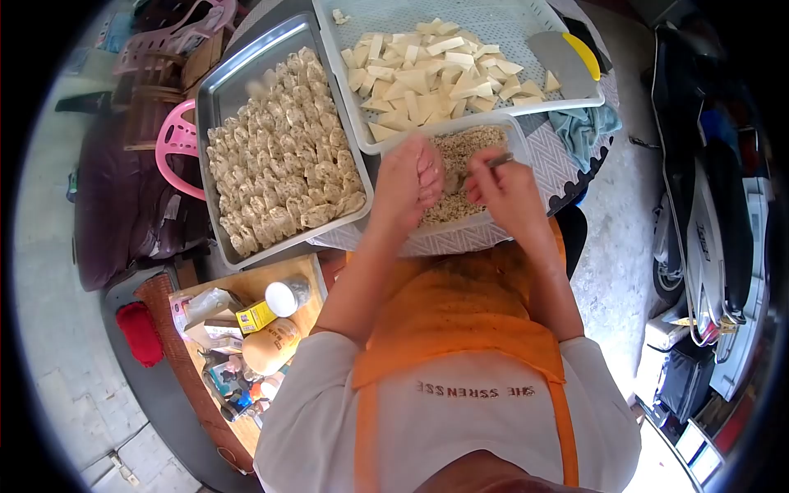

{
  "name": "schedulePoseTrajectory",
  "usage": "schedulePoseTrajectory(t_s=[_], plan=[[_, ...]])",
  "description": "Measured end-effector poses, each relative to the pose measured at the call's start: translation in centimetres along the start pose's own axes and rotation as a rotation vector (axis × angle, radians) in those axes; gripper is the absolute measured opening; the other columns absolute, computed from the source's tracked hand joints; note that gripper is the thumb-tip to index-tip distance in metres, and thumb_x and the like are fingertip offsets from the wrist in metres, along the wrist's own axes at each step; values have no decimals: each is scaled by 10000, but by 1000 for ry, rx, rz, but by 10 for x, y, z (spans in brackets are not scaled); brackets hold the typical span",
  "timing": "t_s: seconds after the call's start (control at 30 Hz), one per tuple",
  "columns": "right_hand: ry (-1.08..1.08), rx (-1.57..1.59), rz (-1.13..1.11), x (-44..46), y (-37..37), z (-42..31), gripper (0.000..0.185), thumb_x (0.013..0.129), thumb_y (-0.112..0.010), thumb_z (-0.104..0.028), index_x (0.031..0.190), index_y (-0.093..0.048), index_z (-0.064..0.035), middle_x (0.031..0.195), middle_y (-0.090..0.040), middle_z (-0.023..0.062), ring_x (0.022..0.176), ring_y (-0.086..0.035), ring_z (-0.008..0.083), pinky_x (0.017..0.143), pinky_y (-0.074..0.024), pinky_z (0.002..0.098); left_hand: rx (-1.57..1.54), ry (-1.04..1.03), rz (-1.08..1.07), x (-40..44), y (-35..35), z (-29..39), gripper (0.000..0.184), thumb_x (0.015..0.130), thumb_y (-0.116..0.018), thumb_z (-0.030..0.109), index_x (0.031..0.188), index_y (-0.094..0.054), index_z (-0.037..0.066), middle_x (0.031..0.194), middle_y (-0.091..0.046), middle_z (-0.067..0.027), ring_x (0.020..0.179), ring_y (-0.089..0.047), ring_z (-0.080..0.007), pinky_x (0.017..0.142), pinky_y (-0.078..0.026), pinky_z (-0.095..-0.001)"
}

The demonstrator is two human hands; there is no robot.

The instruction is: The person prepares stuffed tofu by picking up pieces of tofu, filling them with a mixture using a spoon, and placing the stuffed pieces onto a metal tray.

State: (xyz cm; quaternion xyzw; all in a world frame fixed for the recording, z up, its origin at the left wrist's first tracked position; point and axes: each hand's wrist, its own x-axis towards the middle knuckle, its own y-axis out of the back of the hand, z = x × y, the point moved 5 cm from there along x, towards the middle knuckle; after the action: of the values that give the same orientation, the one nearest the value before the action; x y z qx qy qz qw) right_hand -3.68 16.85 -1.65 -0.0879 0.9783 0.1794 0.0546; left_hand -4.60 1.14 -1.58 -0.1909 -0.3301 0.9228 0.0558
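Observation:
My left hand [408, 182] is over the left side of a white plastic tub [519, 131], fingers curled in; what they hold, if anything, is hidden. My right hand [505, 191] grips a spoon [498, 160] by its handle, with its lower end toward my left hand. Crumbly brown minced filling [460, 212] lies in the tub. Behind it, a pale blue tray [514, 18] holds a heap of pale, mostly triangular tofu pieces [427, 78]. On the left, a metal tray [215, 90] bears packed rows of tofu pieces with filling [283, 156].
A scraper [567, 66] with a yellow edge rests at the pale blue tray's right end. Beside the tub, a teal cloth [585, 131] hangs near the table edge. Jars and boxes crowd a wooden stand [238, 283] at lower left. A pink chair [177, 148] stands beyond the metal tray.

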Motion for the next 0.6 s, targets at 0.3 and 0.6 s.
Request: schedulePoseTrajectory(t_s=[0.3, 0.6], plan=[[-44, 459, 68, -7, 31, -11, 212, 973, -493, -169, 969, -586, 21, 746, -650, 102, 600, -645, 151, 530, -524, 243, 111, -39, -58, -11, -3, 0, 397, 996, -388, 314, 691, -466, 72, 500, -397, -18, 360, -344, -110, 322, -249, -234], [17, 610, 225, -18, 52, -19, 181, 967, -504, -150, 954, -590, 8, 714, -655, 111, 555, -625, 142, 492, -495, 242, 214, -152, -125, -3, -13, -3, 256, 1000, -438, 250, 1015, -543, 17, 746, -487, -27, 572, -459, -111, 508, -387, -231]])
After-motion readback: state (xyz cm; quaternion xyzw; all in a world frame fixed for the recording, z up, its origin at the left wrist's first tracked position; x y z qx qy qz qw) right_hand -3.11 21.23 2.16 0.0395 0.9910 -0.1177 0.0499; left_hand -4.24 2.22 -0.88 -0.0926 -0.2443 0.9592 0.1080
